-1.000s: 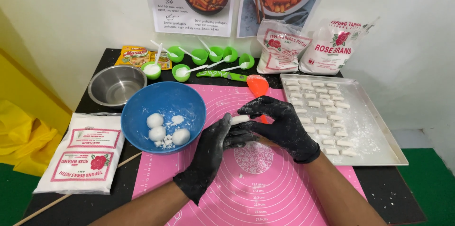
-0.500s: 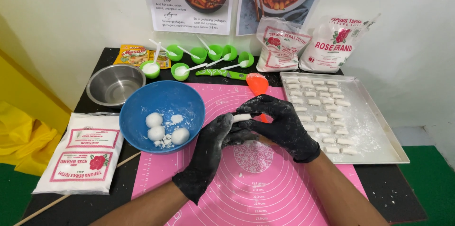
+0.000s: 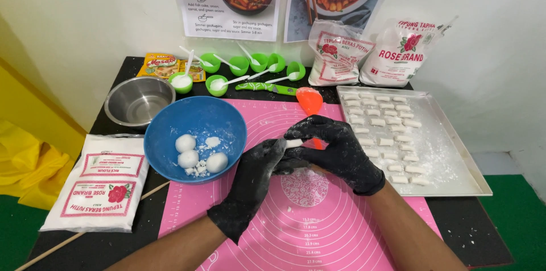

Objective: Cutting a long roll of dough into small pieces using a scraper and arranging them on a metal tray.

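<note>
Right hand (image 3: 335, 149) and left hand (image 3: 256, 180) pinch the dough piece (image 3: 294, 143) between them.

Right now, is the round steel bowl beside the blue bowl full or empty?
Empty. The round steel bowl shows only its bare shiny inside, while the blue bowl holds white dough balls.

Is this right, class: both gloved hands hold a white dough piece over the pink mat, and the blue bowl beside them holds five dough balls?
Not quite. The head view shows three dough balls in the blue bowl, not five.

Black table (image 3: 119, 96) under pink mat (image 3: 273, 214), tray (image 3: 455, 163)
</note>
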